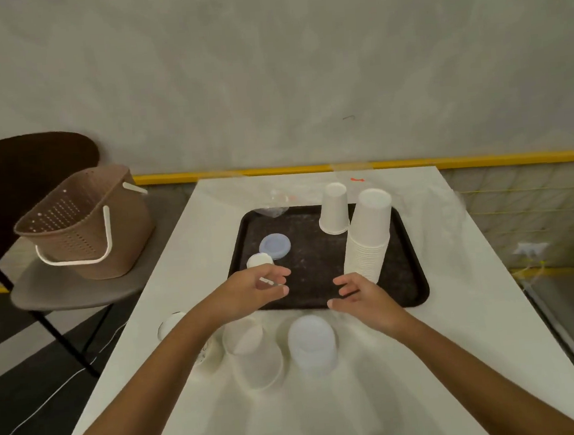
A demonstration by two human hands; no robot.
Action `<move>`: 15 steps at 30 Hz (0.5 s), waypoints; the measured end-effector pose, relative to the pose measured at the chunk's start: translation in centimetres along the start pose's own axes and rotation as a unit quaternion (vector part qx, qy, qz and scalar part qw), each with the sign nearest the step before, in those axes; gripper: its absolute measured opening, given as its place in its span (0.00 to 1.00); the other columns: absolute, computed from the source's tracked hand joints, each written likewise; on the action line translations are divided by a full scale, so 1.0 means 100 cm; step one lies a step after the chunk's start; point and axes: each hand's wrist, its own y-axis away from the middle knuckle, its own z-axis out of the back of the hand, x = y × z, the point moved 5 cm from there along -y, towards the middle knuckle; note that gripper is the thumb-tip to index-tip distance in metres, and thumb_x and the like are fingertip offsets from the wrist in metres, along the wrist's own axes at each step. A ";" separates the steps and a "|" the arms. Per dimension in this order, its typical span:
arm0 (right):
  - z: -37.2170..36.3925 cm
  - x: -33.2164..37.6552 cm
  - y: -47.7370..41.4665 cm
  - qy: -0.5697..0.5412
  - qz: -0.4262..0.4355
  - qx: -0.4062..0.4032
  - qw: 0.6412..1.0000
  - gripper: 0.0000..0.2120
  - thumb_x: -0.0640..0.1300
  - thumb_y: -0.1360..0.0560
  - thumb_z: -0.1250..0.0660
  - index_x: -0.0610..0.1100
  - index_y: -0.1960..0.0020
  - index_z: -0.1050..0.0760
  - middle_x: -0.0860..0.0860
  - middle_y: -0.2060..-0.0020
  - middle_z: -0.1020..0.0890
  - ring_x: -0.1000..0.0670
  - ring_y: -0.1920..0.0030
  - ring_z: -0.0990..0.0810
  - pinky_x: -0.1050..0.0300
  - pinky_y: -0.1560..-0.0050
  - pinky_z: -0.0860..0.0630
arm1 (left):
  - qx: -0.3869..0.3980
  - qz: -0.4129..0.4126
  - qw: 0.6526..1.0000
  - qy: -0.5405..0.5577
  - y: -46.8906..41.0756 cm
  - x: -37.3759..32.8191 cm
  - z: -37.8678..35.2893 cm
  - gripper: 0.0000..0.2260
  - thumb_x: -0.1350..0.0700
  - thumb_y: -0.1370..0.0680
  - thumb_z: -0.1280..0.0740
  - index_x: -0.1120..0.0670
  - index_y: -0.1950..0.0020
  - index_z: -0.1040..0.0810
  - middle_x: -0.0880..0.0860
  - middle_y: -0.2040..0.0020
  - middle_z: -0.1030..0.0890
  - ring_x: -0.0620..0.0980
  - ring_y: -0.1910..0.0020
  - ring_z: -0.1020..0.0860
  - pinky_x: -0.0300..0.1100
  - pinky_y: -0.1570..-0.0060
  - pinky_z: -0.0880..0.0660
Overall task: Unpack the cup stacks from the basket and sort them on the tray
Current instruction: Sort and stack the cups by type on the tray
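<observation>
Tall stack of white paper cups on black plastic tray: light, crushable, tippy; I judged a low grip best. My right hand hung wide-fingered beside it; my left hand pinched a small white scrap.

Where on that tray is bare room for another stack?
The middle of the black tray, between the round blue lid and the tall stack of white paper cups, is bare. Its right side and left edge are crowded.

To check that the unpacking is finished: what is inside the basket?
Inside the basket only its perforated inner wall shows, and nothing is seen lying in it. Its lowest part is covered by the near wall, so something small could lie there unseen.
</observation>
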 end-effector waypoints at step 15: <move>-0.043 -0.038 0.010 -0.018 -0.234 -0.016 0.972 0.28 0.53 0.27 0.32 0.44 0.33 0.37 0.43 0.36 0.29 0.45 0.47 0.25 0.53 0.49 0.24 | 0.103 -0.014 0.995 0.000 -0.014 0.021 -0.002 0.14 0.49 0.23 0.35 0.45 0.38 0.25 0.45 0.43 0.23 0.43 0.44 0.25 0.37 0.42 0.30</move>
